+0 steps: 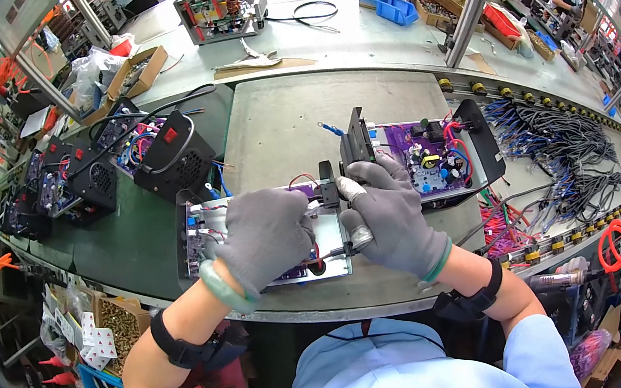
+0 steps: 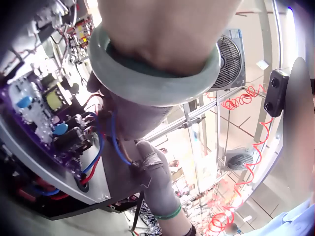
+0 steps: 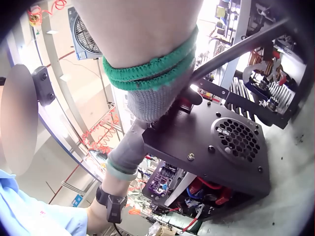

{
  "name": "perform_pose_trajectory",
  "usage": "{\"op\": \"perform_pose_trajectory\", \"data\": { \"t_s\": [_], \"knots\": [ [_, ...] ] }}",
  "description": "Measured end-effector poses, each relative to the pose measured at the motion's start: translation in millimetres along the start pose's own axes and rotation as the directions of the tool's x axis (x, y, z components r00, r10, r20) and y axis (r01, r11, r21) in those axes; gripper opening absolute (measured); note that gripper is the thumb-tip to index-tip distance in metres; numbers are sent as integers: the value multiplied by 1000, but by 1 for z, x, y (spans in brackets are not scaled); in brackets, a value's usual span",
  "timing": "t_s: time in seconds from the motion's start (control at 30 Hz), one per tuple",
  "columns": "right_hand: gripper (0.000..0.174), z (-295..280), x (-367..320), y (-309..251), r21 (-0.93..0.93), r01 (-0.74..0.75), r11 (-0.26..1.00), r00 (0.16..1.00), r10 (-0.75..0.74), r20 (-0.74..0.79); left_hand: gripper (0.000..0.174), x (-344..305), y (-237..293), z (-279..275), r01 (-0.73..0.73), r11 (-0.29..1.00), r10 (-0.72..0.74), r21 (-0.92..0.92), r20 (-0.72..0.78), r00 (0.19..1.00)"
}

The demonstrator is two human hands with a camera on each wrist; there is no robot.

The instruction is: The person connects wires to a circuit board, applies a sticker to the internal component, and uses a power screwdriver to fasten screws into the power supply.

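Note:
My gloved left hand (image 1: 264,232) is over an opened power unit with a purple circuit board (image 2: 49,118). Its curled fingers pinch wiring at the inner face of the unit's black end panel (image 3: 192,132); their tips are mostly hidden. A blue wire (image 2: 115,140) runs down beside that hand to the panel. From the outer side, my gloved right hand (image 1: 392,210) grips the same panel, silvery tape wrapped on its thumb and a finger. The panel stands upright, with a round honeycomb vent (image 3: 236,140).
A second opened unit (image 1: 424,158) sits just right of my right hand. Several black units (image 1: 170,154) line the left side. Bundled dark cables (image 1: 557,139) lie at the right, and red wires (image 1: 505,226) lie nearer. A larger opened machine (image 1: 221,10) stands on the far bench.

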State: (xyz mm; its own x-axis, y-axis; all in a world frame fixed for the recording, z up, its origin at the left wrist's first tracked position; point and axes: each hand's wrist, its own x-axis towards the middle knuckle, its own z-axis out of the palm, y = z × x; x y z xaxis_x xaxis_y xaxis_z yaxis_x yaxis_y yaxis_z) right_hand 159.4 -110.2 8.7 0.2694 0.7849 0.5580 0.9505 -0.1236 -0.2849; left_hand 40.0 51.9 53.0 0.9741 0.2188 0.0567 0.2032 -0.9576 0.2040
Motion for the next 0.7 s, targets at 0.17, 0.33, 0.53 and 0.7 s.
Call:
{"op": "perform_pose_trajectory", "data": {
  "t_s": [0.17, 0.33, 0.53, 0.7],
  "knots": [
    [36, 3, -2, 1, 15, -5, 1000, 1000, 5, -9, 15, 1, 1, 9, -27, 997, 20, -70, -93, 995],
    [37, 1, -1, 2, 11, -2, 1000, 1000, 2, -2, 12, 3, 2, 6, 1, 1000, -1, -1, -29, 1000],
    [38, 1, -3, 4, 32, 4, 999, 1000, -5, 16, 13, -4, 0, 9, -30, 996, 17, -86, -141, 990],
    [37, 2, -2, 1, 45, -12, 999, 1000, 12, 1, 12, 1, -1, 15, -58, 992, 39, -116, -162, 986]
  ]
}}
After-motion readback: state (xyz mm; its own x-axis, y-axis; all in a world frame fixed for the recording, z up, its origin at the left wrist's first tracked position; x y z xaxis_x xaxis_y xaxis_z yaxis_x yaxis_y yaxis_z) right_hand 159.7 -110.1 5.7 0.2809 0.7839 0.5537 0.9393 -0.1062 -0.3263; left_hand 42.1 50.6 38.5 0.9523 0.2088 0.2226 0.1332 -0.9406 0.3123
